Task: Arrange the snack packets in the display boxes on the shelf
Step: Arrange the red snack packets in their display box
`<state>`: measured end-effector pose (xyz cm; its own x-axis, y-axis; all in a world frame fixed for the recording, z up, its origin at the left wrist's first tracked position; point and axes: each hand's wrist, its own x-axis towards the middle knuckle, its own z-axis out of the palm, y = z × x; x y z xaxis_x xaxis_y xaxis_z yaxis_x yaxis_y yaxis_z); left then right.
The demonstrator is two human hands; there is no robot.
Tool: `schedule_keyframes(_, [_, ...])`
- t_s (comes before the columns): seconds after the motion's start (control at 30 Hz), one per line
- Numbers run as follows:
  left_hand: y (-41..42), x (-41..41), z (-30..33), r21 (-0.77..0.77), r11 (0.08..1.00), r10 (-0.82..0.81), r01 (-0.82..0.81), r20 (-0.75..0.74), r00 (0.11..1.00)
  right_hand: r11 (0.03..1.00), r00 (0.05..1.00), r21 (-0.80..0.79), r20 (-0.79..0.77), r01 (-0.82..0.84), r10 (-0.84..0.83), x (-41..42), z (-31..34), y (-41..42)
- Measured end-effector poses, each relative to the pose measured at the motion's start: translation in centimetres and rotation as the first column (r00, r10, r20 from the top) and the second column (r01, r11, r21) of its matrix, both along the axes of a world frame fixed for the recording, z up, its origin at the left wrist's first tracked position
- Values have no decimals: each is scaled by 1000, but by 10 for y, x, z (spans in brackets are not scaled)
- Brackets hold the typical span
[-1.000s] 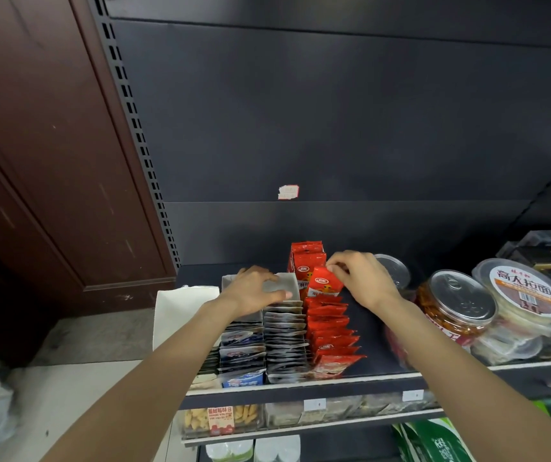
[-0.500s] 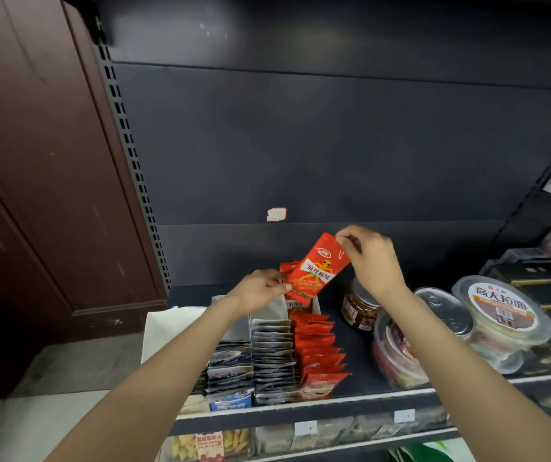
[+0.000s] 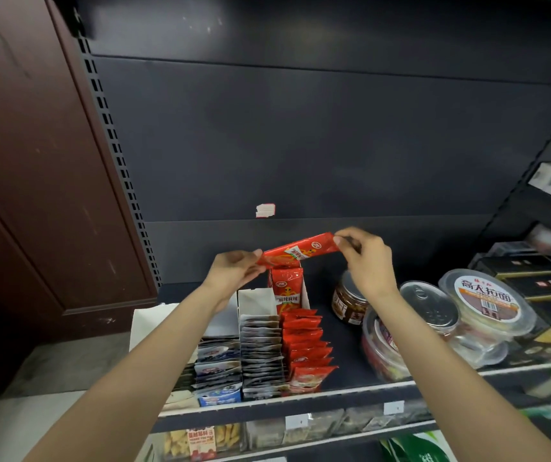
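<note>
Head view | your left hand (image 3: 234, 271) and right hand (image 3: 365, 258) pinch the red packet's (image 3: 297, 253) ends | light, floppy, slick foil; grip sealed edges

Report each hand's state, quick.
Left hand: pinching the left end of the red snack packet.
Right hand: pinching the packet's right end.

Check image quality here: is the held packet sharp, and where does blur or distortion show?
Head view: the red packet pinched between left hand and right hand is slightly soft, its print partly legible; the shelf edge bows from wide-angle distortion; lower right corner smears; lighting dim, mild glare on the can lid.
</note>
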<state>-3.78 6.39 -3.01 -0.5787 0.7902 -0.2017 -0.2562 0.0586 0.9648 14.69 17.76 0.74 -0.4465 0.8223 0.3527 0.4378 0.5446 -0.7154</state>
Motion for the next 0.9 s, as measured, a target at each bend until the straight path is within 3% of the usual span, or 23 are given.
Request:
schedule_keyframes(0.13, [-4,0,2,65,995,79,-81,31,996,938,968,-333,-252,-95,8,-1,-2,-6])
schedule_keyframes(0.2, [-8,0,3,53,995,87,-85,-38,995,895,938,-419,-346,-152,-3,0,-5,-7])
schedule_keyframes(0.53, [-26,-7,4,30,999,-6,24,-500,866,848,936,-453,-329,-276,129,9,-17,-11])
schedule_keyframes(0.67, [-28,-7,0,33,999,3,19,-567,824,848,933,-444,-327,-290,148,8,-19,-12])
schedule_keyframes(0.9, [-27,-8,-2,3,999,-28,35,-545,838,823,908,-488,-411,-290,76,5,-19,-14])
